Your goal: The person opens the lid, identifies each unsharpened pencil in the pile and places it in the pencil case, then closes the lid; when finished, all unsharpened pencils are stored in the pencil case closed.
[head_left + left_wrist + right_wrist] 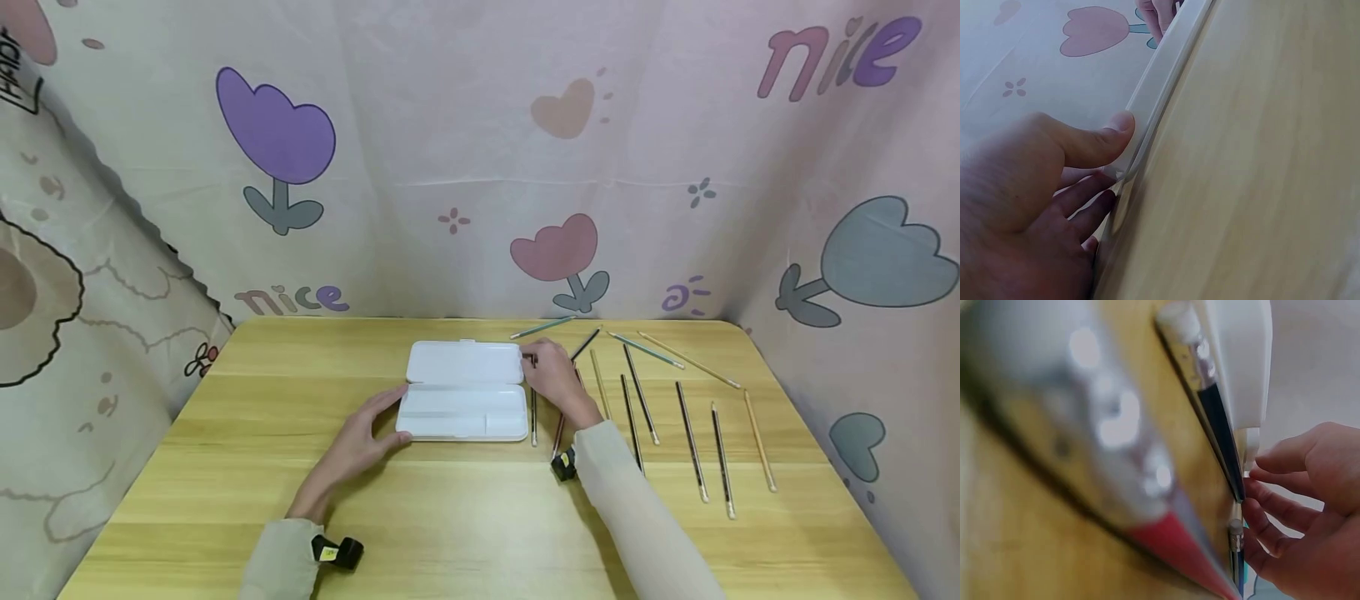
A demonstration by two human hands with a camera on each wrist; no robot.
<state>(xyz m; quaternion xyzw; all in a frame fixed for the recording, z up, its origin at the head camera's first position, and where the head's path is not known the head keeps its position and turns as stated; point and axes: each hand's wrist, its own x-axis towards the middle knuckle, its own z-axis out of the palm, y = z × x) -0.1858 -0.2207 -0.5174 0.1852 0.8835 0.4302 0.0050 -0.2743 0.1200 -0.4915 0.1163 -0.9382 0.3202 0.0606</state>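
A white pencil case (462, 414) lies unfolded on the table, its lid (463, 362) laid back behind the tray. The tray has shallow compartments with nothing in them. My left hand (365, 437) grips the case's left end, thumb at the front corner and fingers around the side; in the left wrist view the thumb (1124, 123) presses the front wall. My right hand (558, 379) is at the lid's right edge, thumb and forefinger pinching it in the right wrist view. A black pencil (1215, 419) lies beside the case, its far end by those fingers.
Several loose pencils lie spread to the right, among them a black one (692, 442), a natural-wood one (760, 442) and a teal one (647, 350). Another teal pencil (542, 327) lies at the table's back edge. A printed curtain (405, 167) hangs behind the wooden table (465, 517).
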